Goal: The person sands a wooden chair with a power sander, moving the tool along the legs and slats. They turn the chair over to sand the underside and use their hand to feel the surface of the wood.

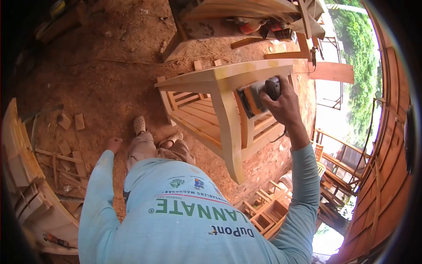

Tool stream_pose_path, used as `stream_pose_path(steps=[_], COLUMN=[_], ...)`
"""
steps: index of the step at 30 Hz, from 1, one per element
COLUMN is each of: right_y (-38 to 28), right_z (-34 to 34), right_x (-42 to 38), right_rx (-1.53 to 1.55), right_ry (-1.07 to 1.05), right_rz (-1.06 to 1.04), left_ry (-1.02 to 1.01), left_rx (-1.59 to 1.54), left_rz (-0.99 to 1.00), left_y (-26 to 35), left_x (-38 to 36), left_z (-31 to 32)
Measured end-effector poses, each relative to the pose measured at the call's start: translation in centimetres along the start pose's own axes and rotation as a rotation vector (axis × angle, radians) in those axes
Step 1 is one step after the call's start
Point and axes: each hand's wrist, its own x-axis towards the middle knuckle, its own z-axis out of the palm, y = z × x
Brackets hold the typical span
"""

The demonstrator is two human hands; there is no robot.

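Observation:
My right hand (285, 102) is wrapped round the black grip of an orange and black power sander (252, 97). The sander overlaps the upper part of an unfinished wooden armchair (231, 119), close to its top rail and curved leg. Slats make up the chair's seat and sides. My left hand (114, 144) hangs low at my left side, its fingers curled in, with nothing seen in it. It is nearest to my trouser leg.
Beyond the chair stands a wooden workbench (206, 28) with tools on its shelf. Wood offcuts (79, 122) lie on the dirt floor at left, near stacked boards (26, 163). A drill-like tool (56, 240) rests at lower left. Wooden frames (272, 211) stand at right.

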Motion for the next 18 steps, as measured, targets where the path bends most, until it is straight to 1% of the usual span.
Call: stream_pose_path(steps=[1, 4, 7, 9, 12, 15, 18], right_y=[-0.3, -0.4, -0.4, -0.6, -0.7, -0.6, -1.0], right_z=[-0.1, 0.2, 1.5, 1.6, 2.1, 2.3, 2.3], right_x=[-0.4, -0.1, -1.4, -2.5, -2.2, -0.7, 0.8], right_rx=[0.007, 0.035, 0.075, 0.084, 0.083, 0.058, 0.082], right_ry=[0.015, -0.009, 0.132, 0.182, 0.221, 0.226, 0.23], right_rz=[-0.011, 0.057, -0.038, -0.021, -0.037, -0.046, -0.068], left_ry=[-0.01, -0.028, -0.041, -0.03, 0.013, -0.05, 0.067], left_rx=[-0.013, -0.044, -0.009, 0.045, 0.003, -0.042, 0.01], left_rz=[-0.018, -0.048, -0.011, 0.01, 0.034, -0.017, 0.06], left_y=[0.1, -0.3, -0.4, -0.4, 0.2, 1.6, 1.8], left_x=[0.1, 0.5, 0.9, 1.1, 0.8, 0.1, -0.4], left_z=[0.1, 0.1, 0.3, 0.3, 0.8, 0.1, 0.3])
